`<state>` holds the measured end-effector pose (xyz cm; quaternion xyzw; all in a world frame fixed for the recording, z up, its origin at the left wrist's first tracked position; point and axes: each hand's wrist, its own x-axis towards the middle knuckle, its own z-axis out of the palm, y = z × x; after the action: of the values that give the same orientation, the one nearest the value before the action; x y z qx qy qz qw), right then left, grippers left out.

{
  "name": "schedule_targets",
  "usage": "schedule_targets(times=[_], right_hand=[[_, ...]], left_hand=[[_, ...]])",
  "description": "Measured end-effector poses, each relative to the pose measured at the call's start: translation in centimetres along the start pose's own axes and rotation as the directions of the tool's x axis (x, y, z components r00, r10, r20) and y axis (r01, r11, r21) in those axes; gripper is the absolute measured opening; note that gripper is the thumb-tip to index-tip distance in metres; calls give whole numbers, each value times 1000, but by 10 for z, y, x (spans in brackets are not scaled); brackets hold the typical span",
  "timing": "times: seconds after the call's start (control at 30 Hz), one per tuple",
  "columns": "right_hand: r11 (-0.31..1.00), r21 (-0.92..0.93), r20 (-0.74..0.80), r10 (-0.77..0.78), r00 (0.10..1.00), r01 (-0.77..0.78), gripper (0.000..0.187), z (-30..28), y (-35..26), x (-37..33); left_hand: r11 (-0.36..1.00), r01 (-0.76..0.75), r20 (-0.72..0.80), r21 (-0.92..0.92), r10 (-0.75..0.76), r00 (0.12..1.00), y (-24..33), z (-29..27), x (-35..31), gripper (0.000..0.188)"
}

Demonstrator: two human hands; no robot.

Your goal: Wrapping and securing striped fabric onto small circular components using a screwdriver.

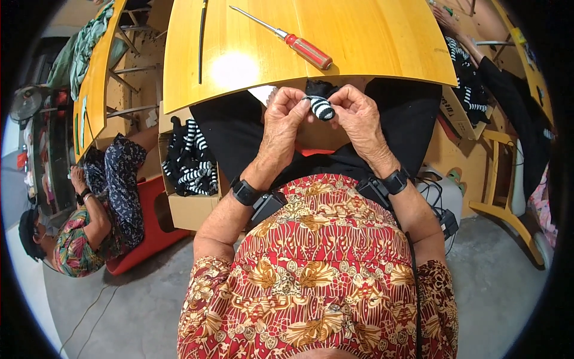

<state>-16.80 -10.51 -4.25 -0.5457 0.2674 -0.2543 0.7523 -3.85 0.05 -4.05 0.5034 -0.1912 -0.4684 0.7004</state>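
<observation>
My left hand (286, 112) and my right hand (360, 113) meet just below the near edge of the table. Between them is a small black-and-white striped knit piece (323, 109), its rounded end towards me. Whether it is a sock or part of a glove, I cannot tell. Both hands are closed, thumbs and fingertips pinching its upper edge from either side. Darker fabric shows behind it, partly under the tabletop. On the table ahead lies a screwdriver (308, 51) with a red handle, its metal tip pointing to the far left.
The yellow wooden table (382, 36) bears a thin dark rod (202, 48). A cardboard box (194, 209) of striped knitwear stands to my left, another box (460, 112) to the right. A person sits on a red seat (149, 230) at left; another person's arm shows at right.
</observation>
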Motion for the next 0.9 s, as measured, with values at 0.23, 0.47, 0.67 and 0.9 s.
schedule_targets(times=[0.23, 0.47, 0.67, 0.9], right_hand=[[996, -13, -31, 91, 995, -92, 7, 2, -4, -4], [990, 47, 3, 136, 991, -136, 10, -4, -5, -5], [988, -63, 28, 141, 990, -139, 10, -4, 0, 0], [996, 7, -97, 91, 991, -91, 5, -7, 6, 0]], left_hand=[[974, 161, 95, -157, -147, 984, 0, -2, -1, 10], [995, 81, 9, 66, -82, 997, -1, -2, 0, 10], [997, 75, -32, -1, -75, 997, -6, -2, -1, 6], [966, 251, 161, -69, -237, 958, -5, -2, -2, 15]])
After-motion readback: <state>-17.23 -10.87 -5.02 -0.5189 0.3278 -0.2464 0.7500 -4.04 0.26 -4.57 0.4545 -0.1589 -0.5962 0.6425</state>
